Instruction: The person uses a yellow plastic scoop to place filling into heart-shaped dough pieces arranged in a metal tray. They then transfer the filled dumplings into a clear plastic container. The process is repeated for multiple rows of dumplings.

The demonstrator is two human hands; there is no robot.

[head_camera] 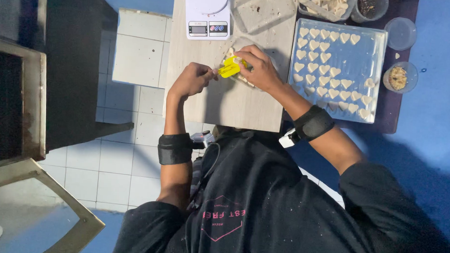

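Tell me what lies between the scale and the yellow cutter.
Head view: only bare wooden board lies between the scale and the yellow cutter.

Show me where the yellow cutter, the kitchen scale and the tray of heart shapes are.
yellow cutter (230, 68), head view, on its yellow body between the hands.
kitchen scale (207, 6), head view, on its white platform.
tray (359, 59), head view, on a bare patch.

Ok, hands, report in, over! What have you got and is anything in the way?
Both hands on the yellow cutter: left hand, right hand. Cutter over the wooden board. Tray of heart shapes alongside, apart. Nothing blocking.
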